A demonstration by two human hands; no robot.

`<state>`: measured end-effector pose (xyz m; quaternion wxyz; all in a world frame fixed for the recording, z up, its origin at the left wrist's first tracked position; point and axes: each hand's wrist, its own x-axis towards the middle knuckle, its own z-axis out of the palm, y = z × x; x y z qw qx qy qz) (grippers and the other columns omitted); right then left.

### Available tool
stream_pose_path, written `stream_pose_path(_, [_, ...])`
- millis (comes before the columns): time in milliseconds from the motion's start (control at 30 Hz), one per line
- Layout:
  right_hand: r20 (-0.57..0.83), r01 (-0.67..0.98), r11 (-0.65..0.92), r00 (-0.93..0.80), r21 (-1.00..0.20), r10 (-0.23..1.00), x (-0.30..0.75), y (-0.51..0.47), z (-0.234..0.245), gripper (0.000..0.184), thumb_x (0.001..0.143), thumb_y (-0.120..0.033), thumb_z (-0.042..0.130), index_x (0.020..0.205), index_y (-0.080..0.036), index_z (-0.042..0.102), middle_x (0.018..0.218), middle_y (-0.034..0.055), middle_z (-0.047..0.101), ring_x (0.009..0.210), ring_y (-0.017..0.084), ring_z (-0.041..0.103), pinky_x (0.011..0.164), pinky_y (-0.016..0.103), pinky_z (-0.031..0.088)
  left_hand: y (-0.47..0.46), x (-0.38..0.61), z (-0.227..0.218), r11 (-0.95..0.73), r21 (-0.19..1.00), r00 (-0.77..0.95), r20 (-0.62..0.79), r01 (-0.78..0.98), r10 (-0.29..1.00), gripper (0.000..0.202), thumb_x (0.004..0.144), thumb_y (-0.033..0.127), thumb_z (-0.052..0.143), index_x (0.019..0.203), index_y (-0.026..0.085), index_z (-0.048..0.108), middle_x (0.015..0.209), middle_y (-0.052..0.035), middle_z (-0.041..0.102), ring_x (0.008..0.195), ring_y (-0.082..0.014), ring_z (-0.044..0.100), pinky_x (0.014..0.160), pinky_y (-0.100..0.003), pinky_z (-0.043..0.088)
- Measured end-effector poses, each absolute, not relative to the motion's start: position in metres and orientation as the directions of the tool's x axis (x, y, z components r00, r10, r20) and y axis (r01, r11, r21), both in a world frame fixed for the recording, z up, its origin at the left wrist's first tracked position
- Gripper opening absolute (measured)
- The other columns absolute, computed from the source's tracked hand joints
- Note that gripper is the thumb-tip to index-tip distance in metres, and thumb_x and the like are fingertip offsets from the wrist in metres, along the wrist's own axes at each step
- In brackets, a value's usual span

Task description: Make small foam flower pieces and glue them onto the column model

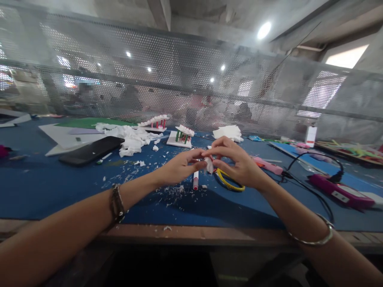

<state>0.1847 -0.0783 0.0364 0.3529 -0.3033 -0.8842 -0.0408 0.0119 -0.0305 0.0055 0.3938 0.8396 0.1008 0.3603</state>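
Observation:
My left hand point(179, 166) and my right hand point(236, 161) meet above the blue table top point(60, 187), both pinching one small white piece of tissue paper point(209, 164). Fingers of both hands are closed on it. Just below the hands lie a white marker with a red end point(195, 180) and yellow-handled scissors point(229, 182). White scraps point(167, 195) are scattered under my left wrist.
A black phone point(91, 150) and a heap of white tissue point(131, 139) lie left. Two small paper models point(182, 136) stand behind the hands, with a tissue stack point(229, 132). A pink glue gun point(339, 191) with black cord lies right. Perforated metal screen point(191, 91) closes the back.

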Motion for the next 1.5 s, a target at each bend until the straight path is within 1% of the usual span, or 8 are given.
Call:
stream_pose_path(133, [0.593,0.563,0.82,-0.626,-0.107,0.507,0.184,-0.08,0.038,0.011,0.078,-0.022,0.049,0.086,-0.022,0.056,0.083,0.0018,0.041,0.075,0.011,0.042,0.065,0.025,0.039,-0.033,0.011,0.006,-0.529,0.831,0.772,0.446,-0.169,0.453,0.012,0.077,0.021,0.043,0.086,0.016,0.049,0.079,-0.0014,0.049,0.074,-0.0113,0.047,0.068,-0.023,0.037])
stream_pose_path(367, [0.637,0.533,0.827,-0.578,-0.178,0.51,0.178,-0.082,0.036,0.004,0.078,-0.022,0.051,0.077,-0.018,0.051,0.079,0.0012,0.046,0.069,0.009,0.046,0.061,0.023,0.041,-0.041,0.011,0.011,-0.347,0.926,0.823,0.309,-0.148,0.476,0.013,0.077,0.025,0.043,0.079,0.015,0.051,0.071,0.0006,0.047,0.063,-0.0087,0.045,0.063,-0.023,0.036])
stream_pose_path(633, [0.702,0.545,0.817,-0.506,-0.189,0.501,0.179,-0.08,0.034,0.008,0.08,-0.018,0.045,0.08,-0.018,0.053,0.079,0.0014,0.05,0.073,0.009,0.049,0.064,0.023,0.042,-0.04,0.014,0.007,-0.27,0.939,0.815,0.323,-0.213,0.481,0.019,0.079,0.03,0.042,0.072,0.014,0.05,0.067,0.0005,0.041,0.057,-0.0073,0.039,0.052,-0.022,0.032])
stream_pose_path(767, [0.72,0.578,0.78,-0.433,-0.239,0.542,0.179,-0.08,0.034,0.015,0.082,-0.021,0.038,0.087,-0.018,0.053,0.076,0.0012,0.05,0.07,0.009,0.048,0.062,0.023,0.041,-0.039,0.016,0.005,-0.252,0.931,0.783,0.359,-0.263,0.509,0.017,0.078,0.027,0.044,0.089,0.014,0.047,0.066,0.0013,0.04,0.057,-0.0074,0.037,0.051,-0.021,0.032])
stream_pose_path(967, [0.703,0.591,0.771,-0.445,-0.235,0.555,0.176,-0.079,0.031,0.014,0.075,-0.028,0.053,0.08,-0.016,0.057,0.077,0.0022,0.049,0.069,0.009,0.048,0.058,0.022,0.042,-0.04,0.017,0.004,-0.268,0.925,0.753,0.375,-0.268,0.541,0.025,0.076,0.026,0.046,0.097,0.014,0.038,0.066,0.0014,0.041,0.059,-0.0084,0.039,0.052,-0.02,0.036])
stream_pose_path(1133, [0.711,0.552,0.798,-0.458,-0.243,0.534,0.178,-0.077,0.031,0.014,0.079,-0.022,0.048,0.083,-0.019,0.061,0.075,0.0008,0.053,0.069,0.008,0.05,0.064,0.023,0.04,-0.04,0.017,0.003,-0.218,0.926,0.745,0.378,-0.309,0.55,0.027,0.077,0.026,0.046,0.099,0.016,0.035,0.067,0.0022,0.043,0.058,-0.0083,0.041,0.053,-0.021,0.036])
stream_pose_path(1233, [0.703,0.535,0.793,-0.443,-0.291,0.556,0.177,-0.078,0.031,0.019,0.082,-0.02,0.042,0.084,-0.02,0.061,0.076,0.001,0.055,0.07,0.008,0.051,0.064,0.023,0.04,-0.038,0.017,0.003,-0.219,0.921,0.723,0.389,-0.323,0.571,0.026,0.076,0.024,0.048,0.098,0.015,0.037,0.068,0.0018,0.046,0.062,-0.0079,0.043,0.059,-0.02,0.035])
stream_pose_path(1500, [0.646,0.529,0.747,-0.414,-0.403,0.641,0.175,-0.081,0.031,0.011,0.074,-0.023,0.055,0.08,-0.017,0.062,0.068,-0.0009,0.057,0.059,0.006,0.05,0.055,0.019,0.041,-0.037,0.017,0.001,-0.142,0.936,0.762,0.346,-0.322,0.547,0.023,0.075,0.027,0.05,0.091,0.017,0.038,0.063,0.0046,0.043,0.055,-0.0066,0.04,0.055,-0.021,0.032])
